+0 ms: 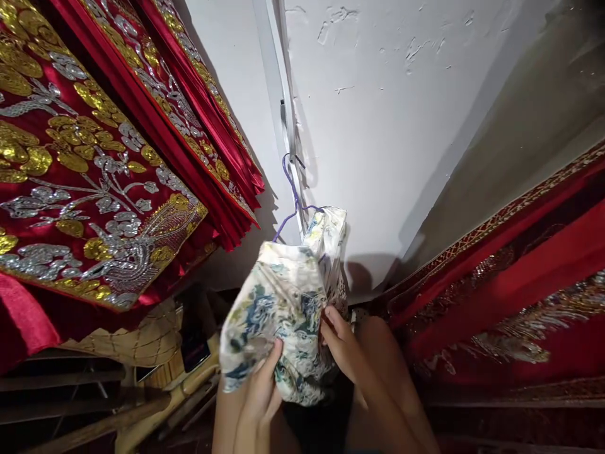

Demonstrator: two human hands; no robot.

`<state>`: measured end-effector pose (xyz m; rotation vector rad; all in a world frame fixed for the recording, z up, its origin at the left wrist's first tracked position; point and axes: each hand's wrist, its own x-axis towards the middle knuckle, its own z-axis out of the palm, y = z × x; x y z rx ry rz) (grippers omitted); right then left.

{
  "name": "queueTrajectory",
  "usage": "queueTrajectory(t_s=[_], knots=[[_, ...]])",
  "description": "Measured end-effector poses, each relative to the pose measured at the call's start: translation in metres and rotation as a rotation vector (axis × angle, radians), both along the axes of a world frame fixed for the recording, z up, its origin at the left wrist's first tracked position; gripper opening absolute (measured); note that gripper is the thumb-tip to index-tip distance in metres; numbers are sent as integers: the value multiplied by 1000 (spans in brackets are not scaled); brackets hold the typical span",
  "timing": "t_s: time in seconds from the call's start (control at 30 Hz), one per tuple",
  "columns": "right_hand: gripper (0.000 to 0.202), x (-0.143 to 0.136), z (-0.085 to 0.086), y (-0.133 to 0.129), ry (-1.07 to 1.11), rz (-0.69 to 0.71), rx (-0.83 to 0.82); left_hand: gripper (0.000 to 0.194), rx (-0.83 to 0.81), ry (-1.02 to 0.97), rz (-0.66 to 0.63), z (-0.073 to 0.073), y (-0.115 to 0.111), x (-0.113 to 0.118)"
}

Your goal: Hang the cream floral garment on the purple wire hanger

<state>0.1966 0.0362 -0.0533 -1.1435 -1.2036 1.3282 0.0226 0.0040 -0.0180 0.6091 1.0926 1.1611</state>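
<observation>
A white garment (288,315) with a blue, green and yellow floral print hangs in front of me; its exact kind is unclear. It is on a purple wire hanger (293,195), whose hook is caught at a white metal strip on the wall. My left hand (265,384) grips the fabric low on the left, thumb on top and the other fingers partly hidden beneath. Higher up on the right, my right hand (341,340) pinches the cloth near an edge with openwork. Part of the fabric behind is hidden by the front layer.
Red cloths with gold and silver embroidery (118,164) hang at the left. More red decorated fabric (510,315) lines the right side. A pale wall (378,126) stands ahead. At lower left are a wooden frame (142,416) and a woven basket-like object (137,340).
</observation>
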Motion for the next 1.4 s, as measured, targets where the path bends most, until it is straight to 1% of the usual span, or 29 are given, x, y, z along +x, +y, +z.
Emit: queueTrajectory(t_s=[0.07,0.17,0.23,0.27,0.3,0.37,0.43,0.47,0.5,0.53,0.57,0.6,0.63,0.7,0.73,0.77,0.8,0.93,1.07,1.23,1.33,1.4], knots=[[35,0,0,6,-12,-21,-2,50,-44,-60,37,-6,-4,-1],[36,-1,8,11,-21,-13,29,64,-58,-109,101,-8,-1,-5],[35,0,15,9,-34,-35,59,66,-44,-78,155,-8,4,-9],[35,1,18,7,-37,-61,67,64,-41,-38,205,-9,7,-11],[36,2,21,4,-31,-90,67,62,-43,22,277,-10,10,-13],[38,5,24,-2,1,-126,38,55,-19,211,451,-16,14,-15],[39,7,26,-9,48,-137,-10,51,89,467,622,-24,13,-11],[40,7,28,-13,67,-137,-32,50,168,601,687,-28,11,-8],[40,6,29,-16,77,-134,-48,48,248,718,720,-31,8,-2],[40,4,30,-19,82,-125,-56,45,316,806,712,-34,5,5],[39,2,32,-22,84,-111,-57,40,369,861,657,-37,1,12],[37,-1,34,-24,83,-92,-54,35,410,882,554,-39,-1,20],[34,-4,36,-26,80,-73,-50,30,443,874,424,-41,-3,28],[29,-9,39,-27,79,-44,-54,25,479,817,186,-42,-5,41],[27,-10,40,-28,78,-34,-63,24,481,793,116,-43,-5,46],[25,-11,41,-27,76,-26,-74,23,479,775,84,-43,-4,50],[23,-11,42,-27,75,-15,-88,22,478,763,85,-42,-3,52],[22,-9,41,-24,107,5,-132,16,540,762,177,-43,0,53],[25,-11,36,-24,144,-35,-189,11,581,767,215,-45,-1,53],[29,-13,31,-28,193,-134,-237,7,636,719,193,-45,-4,51],[31,-13,35,-29,194,-199,-225,8,666,699,187,-44,-4,49],[32,-13,40,-30,185,-204,-220,8,673,700,193,-43,-4,50]])
